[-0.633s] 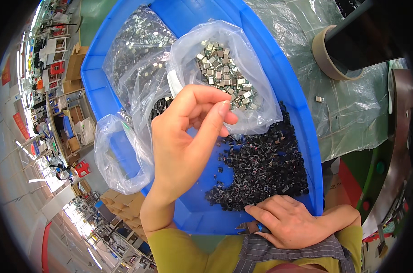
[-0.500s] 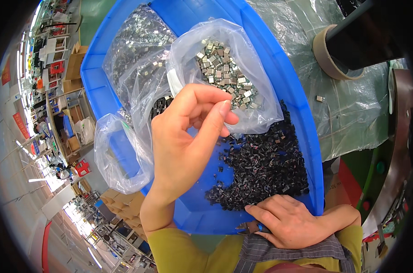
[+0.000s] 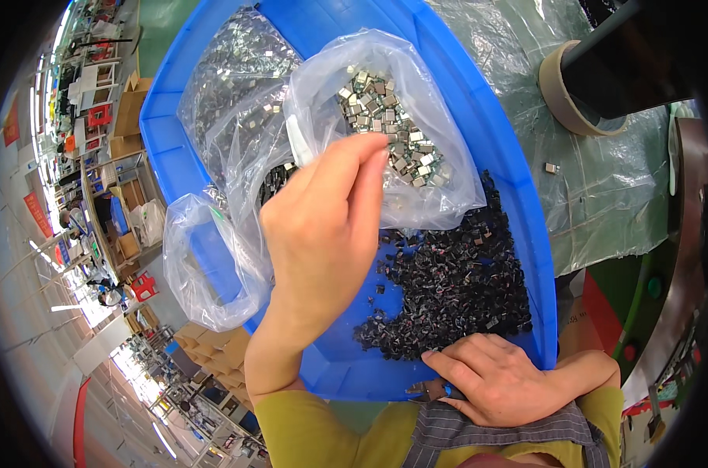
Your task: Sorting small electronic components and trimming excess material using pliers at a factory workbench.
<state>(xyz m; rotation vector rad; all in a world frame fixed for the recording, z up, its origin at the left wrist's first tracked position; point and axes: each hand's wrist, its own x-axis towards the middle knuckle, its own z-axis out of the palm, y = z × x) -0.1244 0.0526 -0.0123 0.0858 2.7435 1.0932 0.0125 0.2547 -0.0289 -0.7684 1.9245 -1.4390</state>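
While the left hand (image 3: 323, 234) is raised over the centre of the frame, its fingers (image 3: 362, 168) are drawn together into a pinch at the mouth of a clear plastic bag (image 3: 416, 93); something small may be nipped between the tips, but this cannot be made out. A blue plastic tray (image 3: 518, 203) fills the upper and middle frame. Within it, three lots are noted. The clear plastic bag, upper centre, is loaded with small square silver metal parts (image 3: 389, 132). A second clear bag (image 3: 229, 78), upper left, is packed with finer shiny metal pieces. A loose heap of small black parts (image 3: 447, 285) is spread over the tray floor at right of centre, touching the first bag's lower edge. An empty-looking crumpled bag (image 3: 206, 265) is draped over the tray's left rim.

The right hand (image 3: 502, 378) is laid at the tray's near rim, lower right, fingers curled loosely about a small blue-handled tool (image 3: 432, 388), only its tip being seen. One stray silver part (image 3: 551, 168) is seen on the clear sheeting (image 3: 603, 195) outside the tray, right of frame, below a roll of tape (image 3: 561, 90).
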